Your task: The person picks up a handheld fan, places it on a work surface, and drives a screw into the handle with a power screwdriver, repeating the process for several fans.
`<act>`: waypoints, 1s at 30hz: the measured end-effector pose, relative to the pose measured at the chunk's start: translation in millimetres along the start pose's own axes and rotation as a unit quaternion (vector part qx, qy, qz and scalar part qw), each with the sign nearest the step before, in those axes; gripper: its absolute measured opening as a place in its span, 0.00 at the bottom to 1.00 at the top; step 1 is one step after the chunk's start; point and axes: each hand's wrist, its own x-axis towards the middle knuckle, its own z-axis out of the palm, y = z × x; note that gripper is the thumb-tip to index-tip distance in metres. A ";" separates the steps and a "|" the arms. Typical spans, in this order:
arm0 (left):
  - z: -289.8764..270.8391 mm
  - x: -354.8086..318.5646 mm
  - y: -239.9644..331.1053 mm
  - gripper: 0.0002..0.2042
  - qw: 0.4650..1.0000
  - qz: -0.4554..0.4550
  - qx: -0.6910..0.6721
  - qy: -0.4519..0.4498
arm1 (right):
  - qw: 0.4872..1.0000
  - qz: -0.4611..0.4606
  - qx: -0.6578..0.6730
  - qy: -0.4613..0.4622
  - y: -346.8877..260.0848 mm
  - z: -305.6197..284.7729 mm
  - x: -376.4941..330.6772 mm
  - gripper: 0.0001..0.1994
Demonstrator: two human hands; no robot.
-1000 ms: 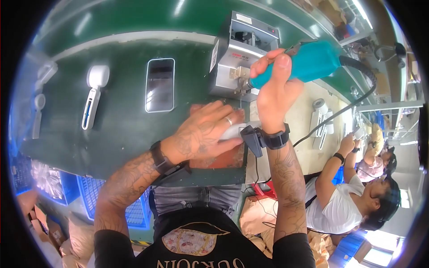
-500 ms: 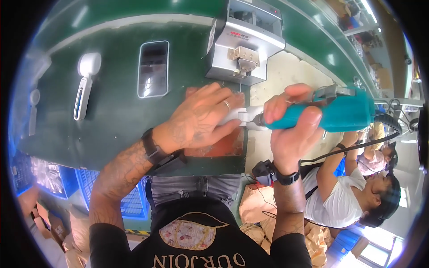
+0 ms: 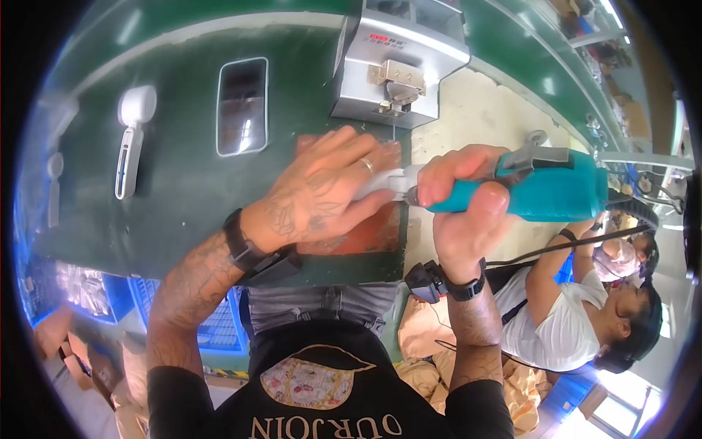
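Observation:
My right hand (image 3: 468,197) is wrapped round a teal electric screwdriver (image 3: 552,192) with a metal lever on its upper side. The tool lies nearly level, its dark tip (image 3: 412,196) pointing left against a white plastic piece (image 3: 395,183). My left hand (image 3: 329,183) grips that piece from the left, and its fingers hide most of it. Below this hand lies a reddish-brown mat (image 3: 365,238) on the green table. Just beyond the hands stands a grey metal screw-feeder-like machine (image 3: 398,69) with a small bracket on its front.
A phone (image 3: 243,106) lies on the green table (image 3: 175,219), left of the machine. Farther left is a white handheld device (image 3: 131,143) with a round head. A black cable (image 3: 556,245) trails from the screwdriver. A co-worker in white (image 3: 563,314) sits at right, beside brown paper bags (image 3: 428,336).
My right hand and the screwdriver have shifted slightly left and the tip sits closer to my left hand. The lever on the tool stands out more. The whole view has moved a little.

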 end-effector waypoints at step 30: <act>-139.6 -144.7 -74.7 0.15 0.856 -0.200 0.403 0.256 | 0.986 -0.066 0.085 0.126 -39.9 -64.5 -86.3 0.35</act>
